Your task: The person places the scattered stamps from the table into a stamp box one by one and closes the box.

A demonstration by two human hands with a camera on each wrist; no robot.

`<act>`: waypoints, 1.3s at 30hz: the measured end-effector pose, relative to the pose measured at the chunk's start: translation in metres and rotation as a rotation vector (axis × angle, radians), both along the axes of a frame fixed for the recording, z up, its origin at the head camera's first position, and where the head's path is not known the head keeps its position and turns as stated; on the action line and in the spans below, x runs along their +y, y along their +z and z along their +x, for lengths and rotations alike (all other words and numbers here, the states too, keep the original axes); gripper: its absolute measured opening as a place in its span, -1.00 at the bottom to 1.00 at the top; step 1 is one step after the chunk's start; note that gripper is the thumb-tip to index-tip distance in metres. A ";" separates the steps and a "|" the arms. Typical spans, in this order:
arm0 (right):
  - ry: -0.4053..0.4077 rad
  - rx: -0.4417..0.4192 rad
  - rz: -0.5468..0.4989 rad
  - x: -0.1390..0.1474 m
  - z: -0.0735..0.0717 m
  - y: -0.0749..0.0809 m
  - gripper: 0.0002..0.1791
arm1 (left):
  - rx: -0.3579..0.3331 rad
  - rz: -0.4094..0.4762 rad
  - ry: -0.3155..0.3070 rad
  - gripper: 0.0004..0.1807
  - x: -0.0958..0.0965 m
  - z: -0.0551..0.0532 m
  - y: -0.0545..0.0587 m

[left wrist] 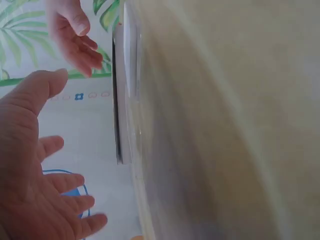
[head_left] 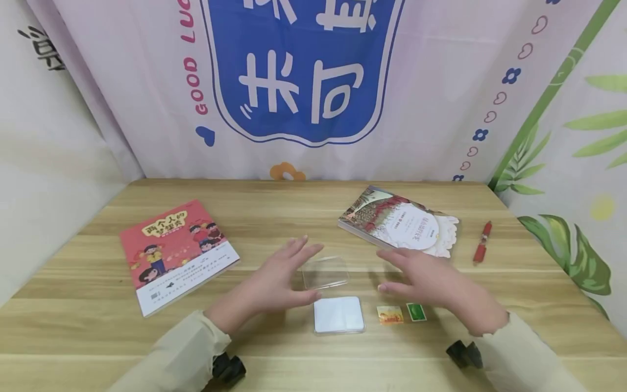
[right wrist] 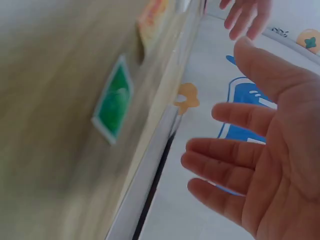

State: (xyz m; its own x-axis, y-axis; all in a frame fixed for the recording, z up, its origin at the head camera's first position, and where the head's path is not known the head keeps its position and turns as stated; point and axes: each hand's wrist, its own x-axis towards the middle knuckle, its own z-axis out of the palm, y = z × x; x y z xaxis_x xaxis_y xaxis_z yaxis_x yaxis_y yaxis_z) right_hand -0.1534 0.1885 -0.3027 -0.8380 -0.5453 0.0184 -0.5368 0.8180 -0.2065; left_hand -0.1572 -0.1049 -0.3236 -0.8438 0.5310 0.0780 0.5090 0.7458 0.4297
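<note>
Both hands are spread above the wooden table, holding nothing. My left hand (head_left: 271,283) is to the left of a clear plastic lid (head_left: 327,273) and a flat case with a white inside (head_left: 339,314); its thumb overlaps the case's upper left corner in the head view. Fingers apart, my right hand (head_left: 428,280) hovers beyond two small stamps, one orange (head_left: 390,315) and one green (head_left: 416,312), which lie side by side right of the case. In the right wrist view, the green stamp (right wrist: 115,102) lies below the open palm (right wrist: 285,145).
A red picture book (head_left: 178,247) lies at the left of the table. Behind my right hand lies a thicker book (head_left: 392,220) with a scalloped white piece at its edge. A red pen (head_left: 483,243) lies to the right. Printed curtains (head_left: 313,160) hang around the table.
</note>
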 end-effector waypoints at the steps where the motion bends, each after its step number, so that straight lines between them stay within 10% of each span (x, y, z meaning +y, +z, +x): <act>1: 0.015 -0.004 0.002 0.001 0.001 0.000 -0.27 | -0.014 0.011 -0.015 -0.09 -0.001 0.001 0.000; 20: 0.282 -0.081 -0.049 0.023 0.000 -0.020 -0.62 | -0.163 -0.019 -0.239 -0.23 0.003 0.014 -0.009; 39: 0.132 -0.379 -0.264 0.023 -0.013 -0.035 -0.82 | -0.136 -0.071 -0.245 -0.39 0.011 0.014 -0.018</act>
State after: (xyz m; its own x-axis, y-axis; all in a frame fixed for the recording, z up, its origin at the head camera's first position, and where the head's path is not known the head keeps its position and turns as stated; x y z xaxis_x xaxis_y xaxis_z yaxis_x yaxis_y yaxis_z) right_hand -0.1667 0.2118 -0.3379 -0.7365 -0.6651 -0.1232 -0.4792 0.6416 -0.5988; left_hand -0.1429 -0.0936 -0.3414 -0.6896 0.7207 -0.0716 0.6195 0.6382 0.4571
